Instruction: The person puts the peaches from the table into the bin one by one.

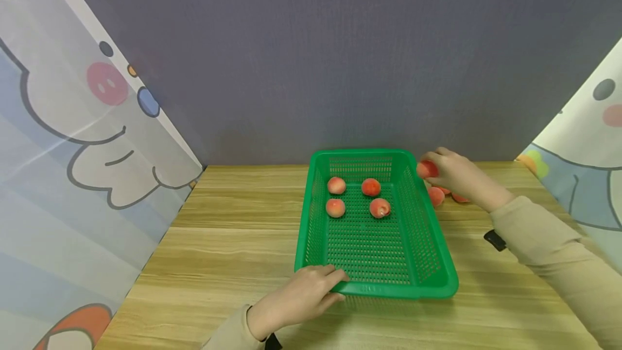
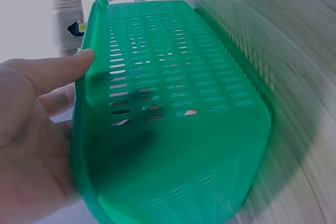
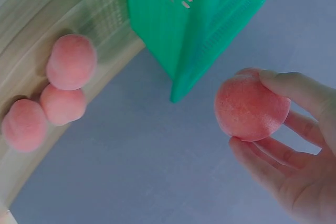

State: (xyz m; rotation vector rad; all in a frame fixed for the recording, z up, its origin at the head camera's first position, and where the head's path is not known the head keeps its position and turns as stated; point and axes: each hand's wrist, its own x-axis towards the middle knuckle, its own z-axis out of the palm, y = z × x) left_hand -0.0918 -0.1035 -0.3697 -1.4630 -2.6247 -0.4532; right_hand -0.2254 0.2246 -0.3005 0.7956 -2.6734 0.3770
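My right hand (image 1: 449, 173) holds a reddish peach (image 3: 252, 106) between thumb and fingertips, just outside the far right corner of a green plastic basket (image 1: 302, 231). With my left hand (image 1: 303, 293) I grip the basket's near rim at its left corner; the left wrist view has the thumb (image 2: 63, 69) on the outer side and the fingers over the rim. Several peaches lie inside the basket toward its far end, among them a pale one (image 1: 336, 208) and a redder one (image 1: 371, 187). Its near half shows bare perforated floor.
Right of the basket, loose peaches (image 3: 72, 62) sit close together on the wooden table (image 1: 223, 247), partly hidden by my right hand in the head view. A dark grey panel (image 1: 311, 58) rises behind the table's far edge. Cartoon-printed sheets (image 1: 63, 139) flank both sides.
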